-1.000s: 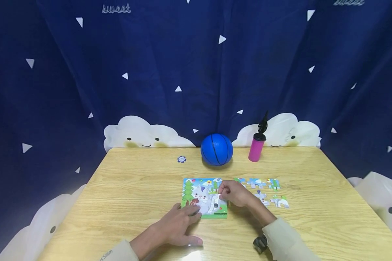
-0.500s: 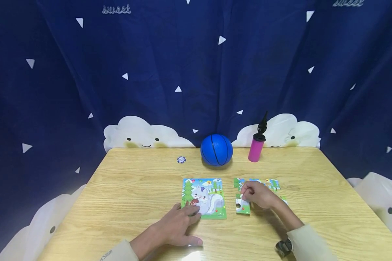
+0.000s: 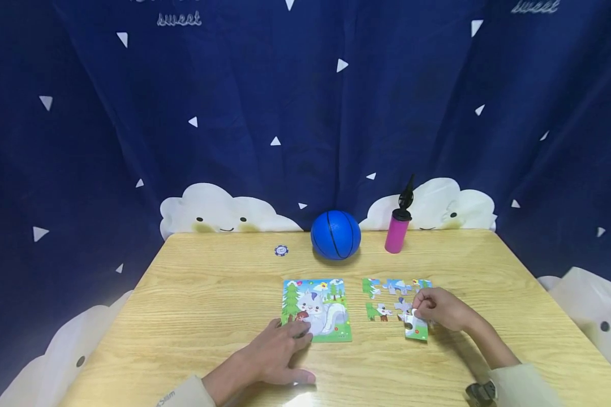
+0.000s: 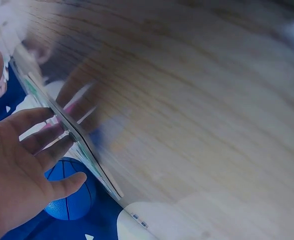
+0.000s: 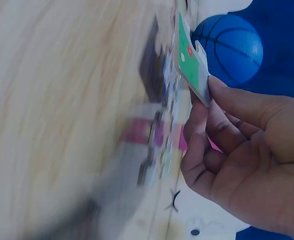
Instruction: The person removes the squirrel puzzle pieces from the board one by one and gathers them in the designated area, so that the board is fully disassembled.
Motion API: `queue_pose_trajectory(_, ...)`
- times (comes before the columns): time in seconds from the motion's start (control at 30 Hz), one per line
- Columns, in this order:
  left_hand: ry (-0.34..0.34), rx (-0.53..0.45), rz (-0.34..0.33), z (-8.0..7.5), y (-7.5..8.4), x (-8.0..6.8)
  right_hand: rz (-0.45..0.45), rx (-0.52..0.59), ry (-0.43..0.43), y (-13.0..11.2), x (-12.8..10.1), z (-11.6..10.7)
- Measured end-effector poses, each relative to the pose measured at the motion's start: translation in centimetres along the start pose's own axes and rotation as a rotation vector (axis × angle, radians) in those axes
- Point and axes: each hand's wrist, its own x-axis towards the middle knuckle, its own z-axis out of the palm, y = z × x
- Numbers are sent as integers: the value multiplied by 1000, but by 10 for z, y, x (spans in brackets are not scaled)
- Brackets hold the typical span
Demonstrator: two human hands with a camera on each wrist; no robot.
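right hand [image 3: 440, 308]: a puzzle piece [image 3: 416, 328] is pinched at its edge, low over the table [image 3: 209, 294] beside the loose pieces [image 3: 394, 287] | left hand [image 3: 275, 353]: fingers laid flat on the puzzle board [image 3: 317, 308] | risk: piece may be dropped from so thin a pinch, or loose pieces scattered if brushed

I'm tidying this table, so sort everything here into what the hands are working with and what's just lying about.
In use:
- colourful cardboard squirrel puzzle board, left hand resting on it
- green puzzle piece, pinched by right hand
- loose puzzle pieces

Lying about:
- blue rubber ball
- pink pump
- small blue token
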Motion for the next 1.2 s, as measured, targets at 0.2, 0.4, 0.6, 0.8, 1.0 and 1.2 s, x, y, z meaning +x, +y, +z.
queue_pose_trajectory(0.2, 1, 3, -2, 0, 0, 0, -13, -14, -20, 17, -12, -9)
queue_pose_trajectory(0.4, -8, -2, -6, -1, 0, 1, 11, -35, -22, 22, -21, -15)
queue_pose_trajectory(0.6, -19, -19, -17, -1, 0, 1, 86, -80, 3, 24, -28, -16)
queue_pose_trajectory(0.8, -4, -3, -7, 0, 0, 1, 140, -98, 18, 28, -31, -15)
queue_pose_trajectory(1.0, 2, 0, 0, 0, 0, 1, 223, -161, 74, 24, -31, -15)
queue_pose_trajectory(1.2, 2, 1, -5, 0, -1, 1, 165, -160, 94, 17, -25, -14)
